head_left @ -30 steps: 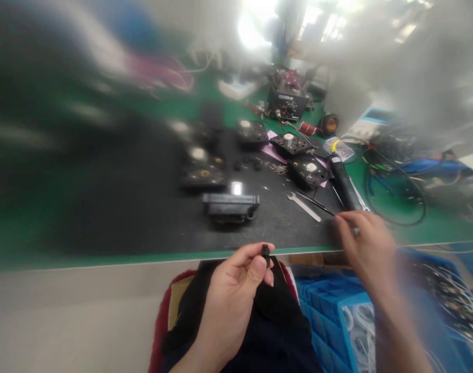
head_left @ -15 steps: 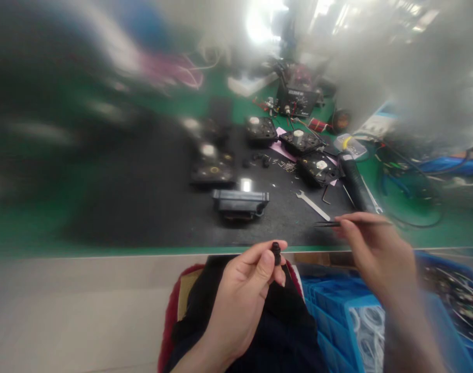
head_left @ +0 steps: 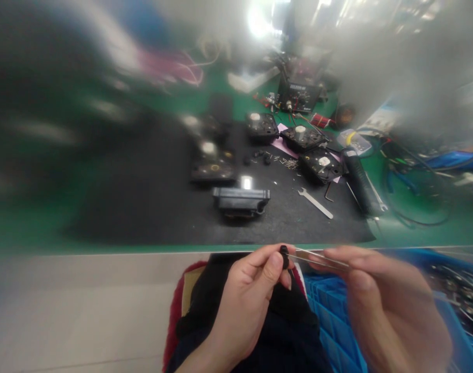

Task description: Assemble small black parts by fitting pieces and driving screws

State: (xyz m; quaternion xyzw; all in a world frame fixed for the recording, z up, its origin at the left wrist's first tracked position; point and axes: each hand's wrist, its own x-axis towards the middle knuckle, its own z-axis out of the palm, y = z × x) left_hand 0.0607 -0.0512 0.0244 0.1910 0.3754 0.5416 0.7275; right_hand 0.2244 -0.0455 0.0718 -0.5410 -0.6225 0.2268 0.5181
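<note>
Head view: left hand (head_left: 248, 298) pinches a small black part (head_left: 284, 257) just before the table edge (head_left: 143, 249)
I judge it light, stiff, maybe slippery, best held by its sides; right hand (head_left: 389, 300) pinches tweezers (head_left: 317, 255), whether tips touch it I cannot tell

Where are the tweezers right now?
In the head view, right of centre: the right hand holds the tweezers, tips by the black part in the left hand.

Two hands (head_left: 248, 295) and one tweezer pair (head_left: 334, 261) occupied the lower frame. Three white-knobbed housings (head_left: 317, 170) lay above and right of centre.
</note>
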